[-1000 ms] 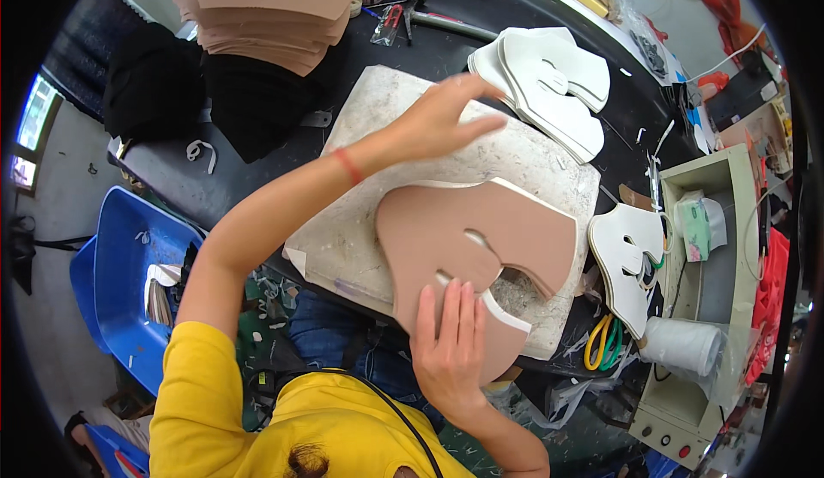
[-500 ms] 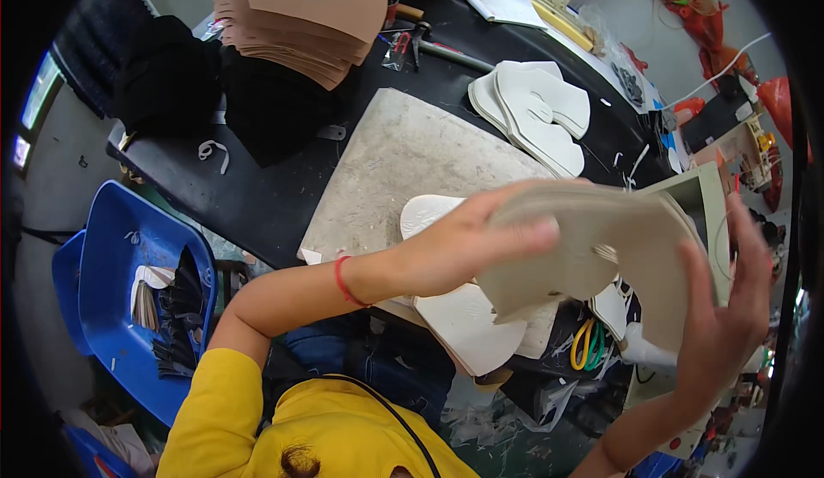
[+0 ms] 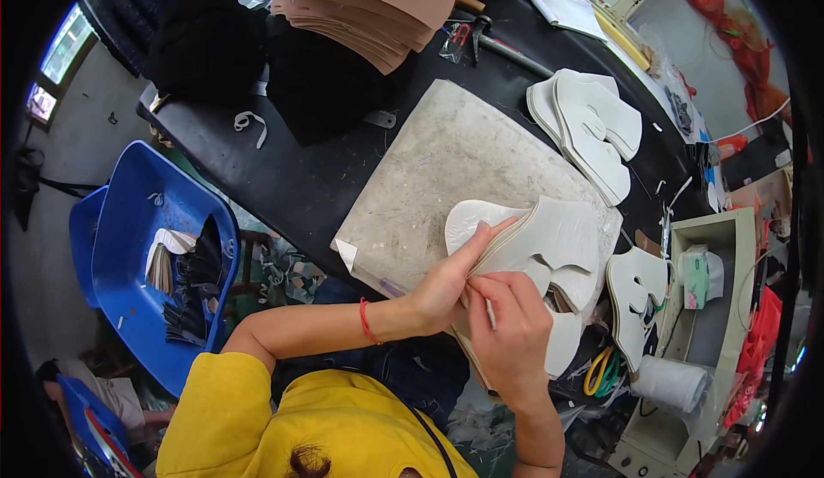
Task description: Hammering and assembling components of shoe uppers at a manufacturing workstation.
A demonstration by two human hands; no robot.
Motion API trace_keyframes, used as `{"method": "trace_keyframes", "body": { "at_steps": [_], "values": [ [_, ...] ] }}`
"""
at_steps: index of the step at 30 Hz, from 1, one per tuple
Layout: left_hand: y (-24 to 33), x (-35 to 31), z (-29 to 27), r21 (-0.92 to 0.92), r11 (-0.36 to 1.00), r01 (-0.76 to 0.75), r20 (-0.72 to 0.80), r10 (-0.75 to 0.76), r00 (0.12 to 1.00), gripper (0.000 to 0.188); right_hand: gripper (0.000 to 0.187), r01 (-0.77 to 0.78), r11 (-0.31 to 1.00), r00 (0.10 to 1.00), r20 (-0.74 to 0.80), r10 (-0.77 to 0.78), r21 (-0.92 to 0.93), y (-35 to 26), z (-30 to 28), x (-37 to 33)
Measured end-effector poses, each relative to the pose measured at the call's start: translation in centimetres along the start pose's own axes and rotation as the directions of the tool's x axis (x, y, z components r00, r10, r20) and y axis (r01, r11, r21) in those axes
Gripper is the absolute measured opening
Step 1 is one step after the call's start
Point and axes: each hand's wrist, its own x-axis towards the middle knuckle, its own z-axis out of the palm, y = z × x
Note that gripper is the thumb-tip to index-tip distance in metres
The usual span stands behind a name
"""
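My left hand is closed on the near left edge of a stack of thin off-white shaped pieces, with its thumb along the side. The stack has a curved outline with a notch and stands tilted above a worn pale board. Closed in a pinch, my right hand presses its fingertips against the stack's near corner, beside my left palm. Exactly what those fingertips grip is partly hidden. More white shaped pieces lie beneath the stack at the board's near edge.
White cut-outs rest at the board's far right, others at its right. Beyond are brown panels, black fabric and a hammer. A blue bin stands left; a thread cone is at right.
The stack has come down and left from its raised, blurred position. My right hand has moved left from the stack's far right side to its near corner beside my left hand.
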Motion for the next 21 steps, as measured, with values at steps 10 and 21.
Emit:
{"method": "trace_keyframes", "body": {
  "at_steps": [10,21],
  "values": [
    [-1.2,-0.5,-0.7,0.169,0.985,-0.027,0.082,0.014,0.997,0.057,0.018,-0.374,0.913,0.870,-0.277,0.407,0.166,1.5,2.4,-2.0],
    [2.2,-2.0,-0.7,0.568,0.822,-0.034,0.111,-0.036,0.993,0.041,0.014,-0.596,0.802,0.641,-0.573,0.511,0.047,4.8,-0.3,-5.4]
  ]
}}
